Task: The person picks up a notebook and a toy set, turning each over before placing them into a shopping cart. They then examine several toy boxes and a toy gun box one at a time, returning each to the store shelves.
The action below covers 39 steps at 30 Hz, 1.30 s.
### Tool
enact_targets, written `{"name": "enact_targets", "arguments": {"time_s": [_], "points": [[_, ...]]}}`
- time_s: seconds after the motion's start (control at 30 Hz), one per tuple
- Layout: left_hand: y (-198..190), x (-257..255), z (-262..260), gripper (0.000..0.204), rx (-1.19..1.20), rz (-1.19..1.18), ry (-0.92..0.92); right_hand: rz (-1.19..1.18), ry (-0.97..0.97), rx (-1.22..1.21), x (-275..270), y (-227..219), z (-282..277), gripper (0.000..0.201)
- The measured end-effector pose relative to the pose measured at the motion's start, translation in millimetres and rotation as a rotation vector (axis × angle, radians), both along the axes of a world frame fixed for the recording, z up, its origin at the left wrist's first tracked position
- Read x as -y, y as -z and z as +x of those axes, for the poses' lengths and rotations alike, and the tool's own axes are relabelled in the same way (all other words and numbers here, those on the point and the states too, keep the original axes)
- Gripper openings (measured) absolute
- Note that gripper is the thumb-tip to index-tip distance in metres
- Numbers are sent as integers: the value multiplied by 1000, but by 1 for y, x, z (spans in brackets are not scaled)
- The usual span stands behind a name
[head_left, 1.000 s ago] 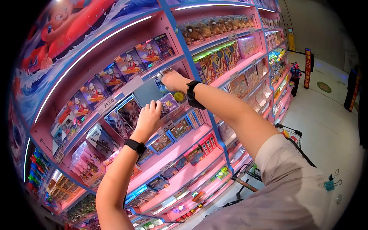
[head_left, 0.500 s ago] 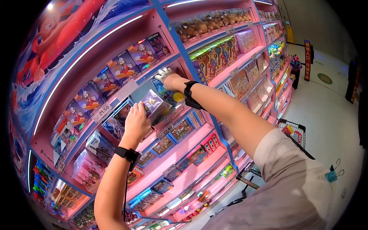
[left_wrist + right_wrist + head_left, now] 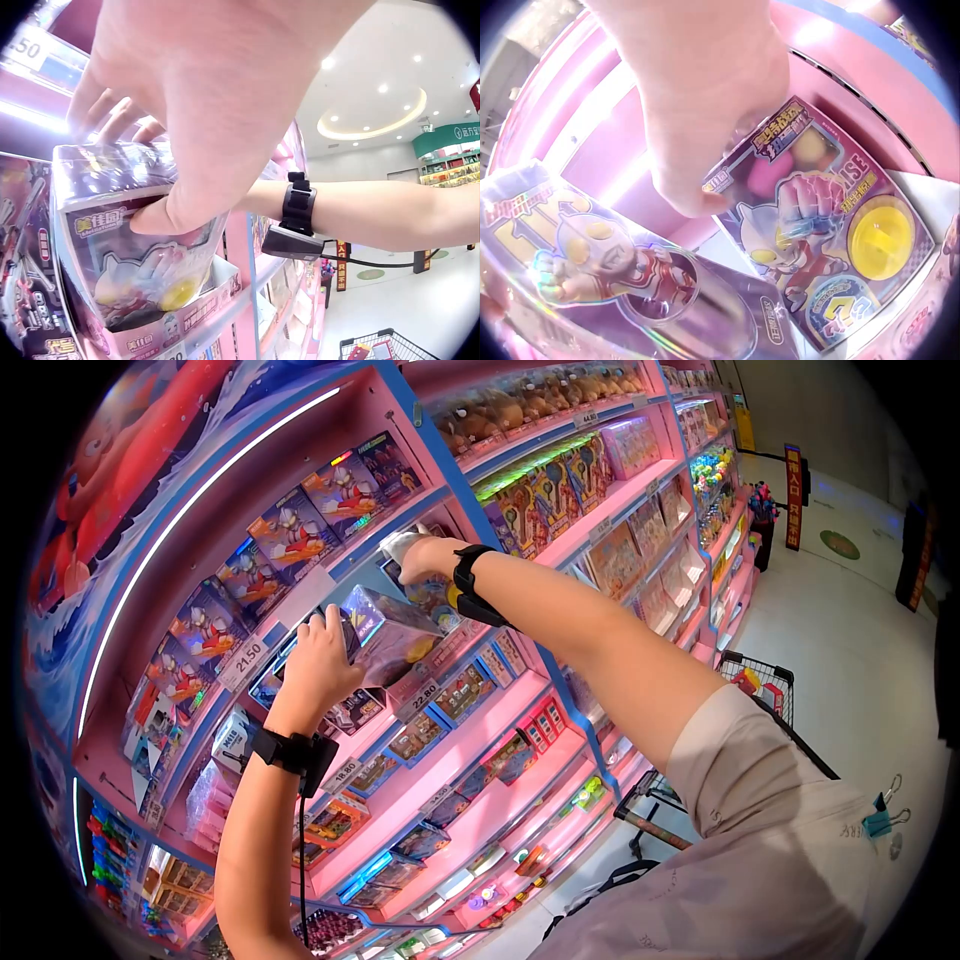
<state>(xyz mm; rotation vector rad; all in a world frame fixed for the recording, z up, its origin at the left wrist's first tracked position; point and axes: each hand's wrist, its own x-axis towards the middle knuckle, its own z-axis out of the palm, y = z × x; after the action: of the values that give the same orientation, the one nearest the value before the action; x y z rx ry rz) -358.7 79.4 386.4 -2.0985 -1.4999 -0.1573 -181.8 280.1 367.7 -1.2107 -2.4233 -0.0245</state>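
My left hand [image 3: 320,660] is at the left of a clear-and-purple toy box [image 3: 392,632] on the shelf. In the left wrist view, the left hand [image 3: 195,97] grips this box [image 3: 142,277], its fingers over the top and its thumb on the front. My right hand [image 3: 412,555] is on the upper end of a neighbouring box. Seen from the right wrist, the right hand [image 3: 705,112] holds that box [image 3: 817,225] by its top left edge, above the yellow dial. The left-hand box [image 3: 622,262] leans beside it. Some fingertips are hidden.
Boxed figures [image 3: 290,530] line the shelf above, behind a 21.50 price tag [image 3: 245,660]. Smaller boxes [image 3: 465,695] stand on the shelf below. Taller shelving [image 3: 620,560] runs off to the right. A wire cart [image 3: 760,685] is on the floor at the right.
My left hand has moved left along the shelf. The purple box between the hands has shifted left and turned, covering the grey gap there. The right hand stays at the neighbouring box.
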Motion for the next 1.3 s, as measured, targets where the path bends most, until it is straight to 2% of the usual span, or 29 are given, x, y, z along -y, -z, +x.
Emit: {"name": "enact_targets", "arguments": {"time_s": [0.13,0.23,0.27,0.37,0.4,0.5,0.53,0.63,0.8,0.9,0.93,1.03,1.17,1.2,1.3], "points": [[4,7,5,74,26,103,70,-111,47,-38,-13,3,-6,88],[8,16,12,75,-23,192,169,5,120,-16,-1,11,-5,97],[11,14,9,74,-105,269,198,61,105,-58,-14,18,-9,94],[16,33,17,72,-176,326,115,117,83,-65,-22,23,-12,91],[19,34,17,73,-187,346,101,146,92,-57,-18,24,-11,83],[22,37,27,76,-106,253,64,115,23,-53,-8,22,-1,74],[25,31,27,76,-64,270,85,88,8,-90,-6,20,-2,72],[26,13,18,73,-132,278,118,6,-26,-199,-10,18,2,67],[22,1,24,69,-95,359,192,139,-90,-224,-31,26,10,62],[21,-13,18,67,-103,305,135,133,-111,-235,-33,34,12,59],[20,-14,17,64,-57,122,2,124,-125,-242,-19,31,17,55],[49,-45,-4,61,-114,247,-7,253,-74,-258,-4,34,15,52],[51,-57,4,61,-166,357,135,162,-105,-273,12,33,23,47],[52,-62,6,60,-73,281,167,167,-92,-283,15,34,23,44],[55,-78,10,57,-28,290,147,155,-100,-273,15,35,23,44]]}}
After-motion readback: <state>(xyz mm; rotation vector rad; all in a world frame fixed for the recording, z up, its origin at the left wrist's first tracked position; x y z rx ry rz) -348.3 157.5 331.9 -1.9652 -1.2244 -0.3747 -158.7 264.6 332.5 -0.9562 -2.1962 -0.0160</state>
